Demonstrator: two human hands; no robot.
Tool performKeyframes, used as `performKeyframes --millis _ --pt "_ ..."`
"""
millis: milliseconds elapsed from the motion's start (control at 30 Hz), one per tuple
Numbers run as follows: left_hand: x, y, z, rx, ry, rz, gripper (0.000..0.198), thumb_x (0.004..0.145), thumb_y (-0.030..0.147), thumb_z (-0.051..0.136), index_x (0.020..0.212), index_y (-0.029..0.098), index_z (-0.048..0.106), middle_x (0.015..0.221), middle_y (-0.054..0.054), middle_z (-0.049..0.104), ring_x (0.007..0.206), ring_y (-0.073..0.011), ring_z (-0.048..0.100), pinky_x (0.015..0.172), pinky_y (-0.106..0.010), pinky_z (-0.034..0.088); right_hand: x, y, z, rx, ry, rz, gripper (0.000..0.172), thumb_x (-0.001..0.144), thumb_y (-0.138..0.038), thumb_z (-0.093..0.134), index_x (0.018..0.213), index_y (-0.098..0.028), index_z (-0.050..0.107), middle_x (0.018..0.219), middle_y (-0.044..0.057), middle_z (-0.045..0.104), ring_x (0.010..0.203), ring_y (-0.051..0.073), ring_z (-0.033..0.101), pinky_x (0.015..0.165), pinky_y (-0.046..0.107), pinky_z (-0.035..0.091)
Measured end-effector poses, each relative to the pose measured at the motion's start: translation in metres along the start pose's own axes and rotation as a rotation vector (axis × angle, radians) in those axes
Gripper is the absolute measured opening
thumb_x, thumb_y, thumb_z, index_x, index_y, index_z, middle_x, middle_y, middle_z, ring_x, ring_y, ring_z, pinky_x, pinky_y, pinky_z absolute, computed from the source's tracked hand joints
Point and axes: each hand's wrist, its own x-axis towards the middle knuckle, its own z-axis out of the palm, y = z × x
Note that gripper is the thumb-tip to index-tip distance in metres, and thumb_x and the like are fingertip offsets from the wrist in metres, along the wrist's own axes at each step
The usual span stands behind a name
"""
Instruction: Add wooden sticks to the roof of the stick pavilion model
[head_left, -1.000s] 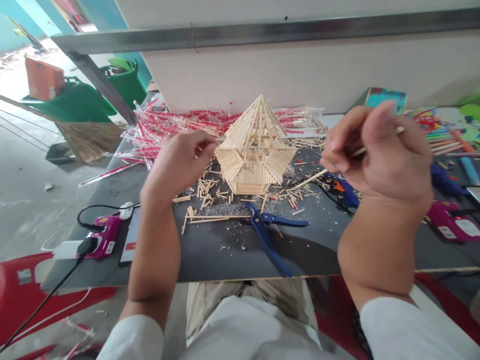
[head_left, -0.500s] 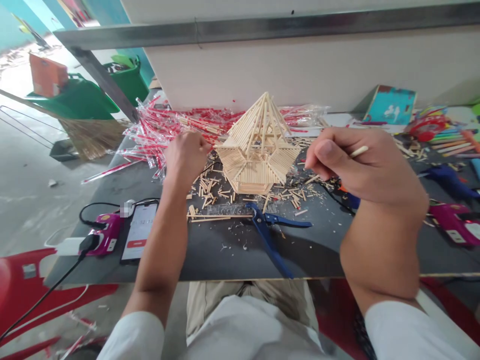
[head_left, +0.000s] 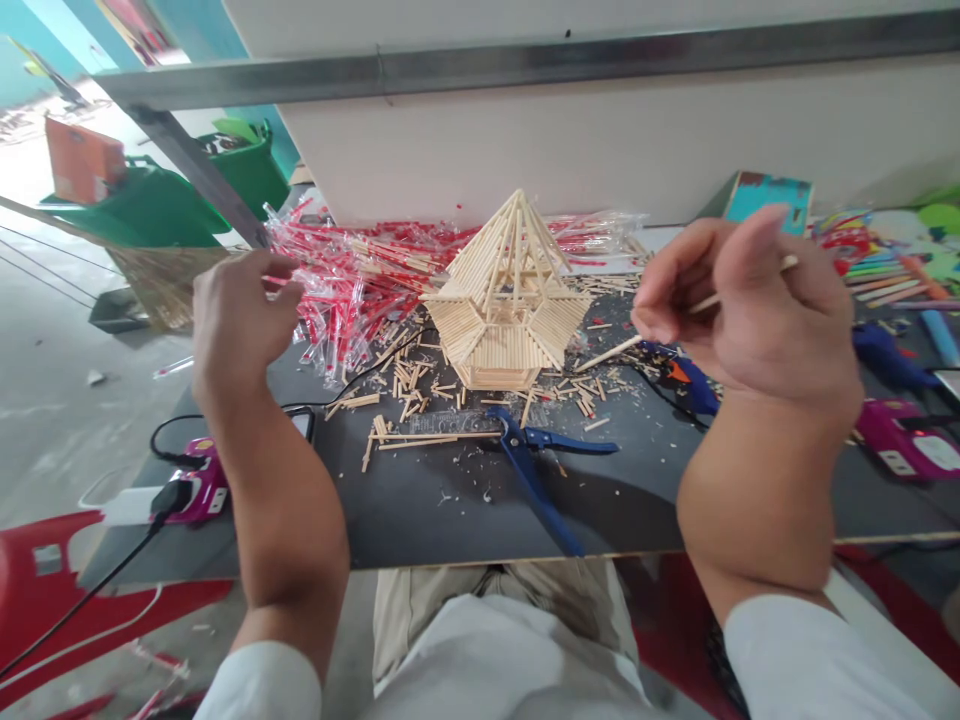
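A pale wooden stick model [head_left: 506, 310] with a pointed, ribbed roof and a many-sided base stands mid-table on the dark board [head_left: 420, 510]. My right hand [head_left: 750, 300] is to its right, fingers pinching a thin wooden stick [head_left: 611, 352] that crosses the hand and pokes out both sides. My left hand [head_left: 244, 320] hovers at the left edge of a heap of red-striped plastic-wrapped sticks [head_left: 360, 290], fingers loosely curled. Nothing shows in them. Loose stick pieces [head_left: 405, 385] lie around the model's base.
Blue-handled pliers [head_left: 525, 465] lie on the board in front of the model beside a metal ruler [head_left: 450, 424]. A blue glue gun [head_left: 694, 385] sits right. Coloured sticks [head_left: 885, 280] lie far right. Green bins [head_left: 142, 210] and a broom [head_left: 165, 285] stand beyond the left edge.
My left hand has moved left, from beside the model to the red-striped heap. My right hand has shifted only slightly and still holds the stick.
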Motion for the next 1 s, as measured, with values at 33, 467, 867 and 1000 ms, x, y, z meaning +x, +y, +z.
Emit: performKeyframes --millis 33,467,867,1000 --pt "-0.006 0.018 -0.005 -0.025 0.076 0.033 0.041 0.100 0.044 0.050 0.129 0.021 0.067 0.116 -0.003 0.072 0.097 -0.0194 0.062 0.097 -0.040 0.048 0.002 0.001 0.003 0.073 0.028 0.001 0.051 0.100 -0.065 0.051 0.075 -0.026 0.072 0.059 0.002 0.054 0.050 0.016 0.047 0.047 0.035 0.029" --pt "-0.085 0.201 0.066 -0.787 -0.530 0.574 0.020 0.104 0.032 0.051 0.110 0.019 0.065 0.107 -0.010 0.078 0.090 -0.0199 0.074 0.082 -0.033 0.057 0.006 0.008 0.039 0.347 0.022 0.116 0.056 0.099 -0.071 0.045 0.082 -0.027 0.074 0.072 0.003 0.068 0.058 0.015 0.056 0.056 0.032 0.047" --pt "-0.051 0.168 0.071 -0.916 -0.439 0.215 0.024 0.099 0.038 0.056 0.092 0.017 0.065 0.096 -0.007 0.080 0.073 -0.0124 0.075 0.062 -0.024 0.052 0.025 0.036 -0.024 -0.265 0.536 -0.088 0.008 0.088 -0.033 0.079 0.090 -0.026 0.076 0.080 0.006 0.074 0.067 0.019 0.065 0.067 0.040 0.052" --pt "-0.041 0.161 0.081 -0.892 -0.376 0.156 0.028 0.098 0.041 0.057 0.089 0.017 0.068 0.092 -0.008 0.080 0.071 -0.0126 0.074 0.061 -0.026 0.053 0.023 0.041 -0.028 -0.293 0.467 -0.043 0.015 0.089 -0.036 0.078 0.101 -0.027 0.074 0.074 0.003 0.071 0.056 0.017 0.061 0.056 0.038 0.049"
